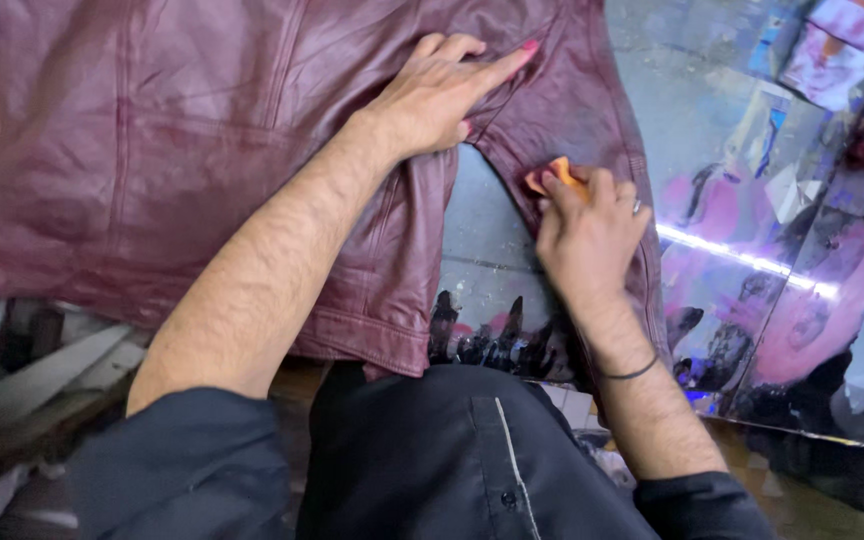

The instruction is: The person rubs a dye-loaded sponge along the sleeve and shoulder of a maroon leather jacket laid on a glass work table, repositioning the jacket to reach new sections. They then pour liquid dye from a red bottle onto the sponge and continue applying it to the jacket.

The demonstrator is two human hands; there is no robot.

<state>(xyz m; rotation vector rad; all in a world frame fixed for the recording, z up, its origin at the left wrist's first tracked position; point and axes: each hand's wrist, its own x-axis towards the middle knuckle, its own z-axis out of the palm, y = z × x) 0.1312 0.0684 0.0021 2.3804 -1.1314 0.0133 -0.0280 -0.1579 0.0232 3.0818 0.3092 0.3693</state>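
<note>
Dark shirt (432, 450) nearest; left hand (437, 95) flat, fingers spread, pressing maroon leather jacket (152, 150); right hand (587, 235) pinching orange sponge (552, 175) on jacket edge; wiping seems midway, how much remains unclear.

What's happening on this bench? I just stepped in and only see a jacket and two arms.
A person leans over a dark red leather jacket spread flat on a paint-stained table. The left hand lies flat on the leather, pressing it down near the underarm. The right hand pinches a small orange pad against the edge of the sleeve. Whether anything is on the pad cannot be told.
</note>
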